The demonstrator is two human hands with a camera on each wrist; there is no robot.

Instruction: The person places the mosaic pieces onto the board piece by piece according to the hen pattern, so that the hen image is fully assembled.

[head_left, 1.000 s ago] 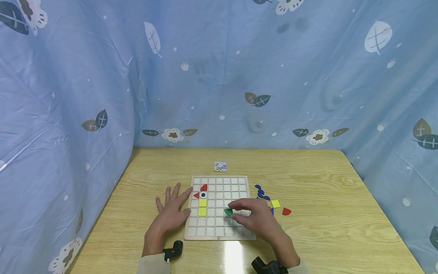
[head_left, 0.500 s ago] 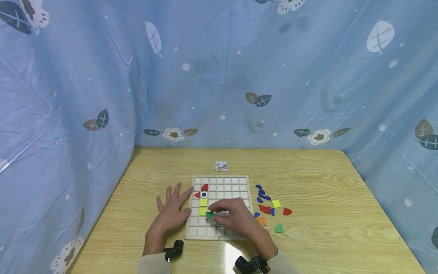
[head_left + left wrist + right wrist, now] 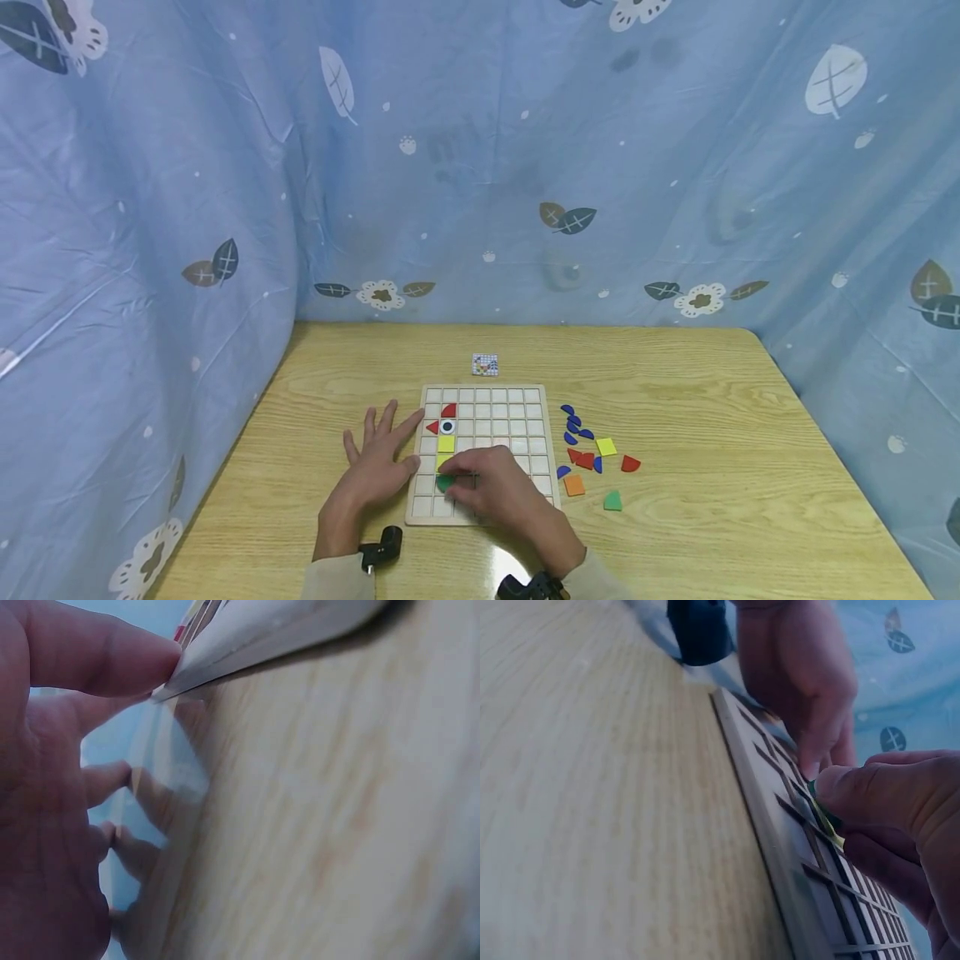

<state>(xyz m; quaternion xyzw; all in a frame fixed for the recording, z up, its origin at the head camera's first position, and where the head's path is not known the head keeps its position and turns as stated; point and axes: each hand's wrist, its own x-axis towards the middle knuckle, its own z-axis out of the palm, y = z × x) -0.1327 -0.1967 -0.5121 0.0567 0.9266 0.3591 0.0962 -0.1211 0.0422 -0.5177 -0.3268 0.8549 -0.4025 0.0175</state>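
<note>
While pinching green piece (image 3: 444, 483) in right hand (image 3: 492, 485), got it just nearside of lower yellow square (image 3: 442, 460), with left hand (image 3: 372, 470) splayed.

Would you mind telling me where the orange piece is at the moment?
In the head view, the orange piece lies on the table just right of the board, between a blue piece and a green piece.
</note>
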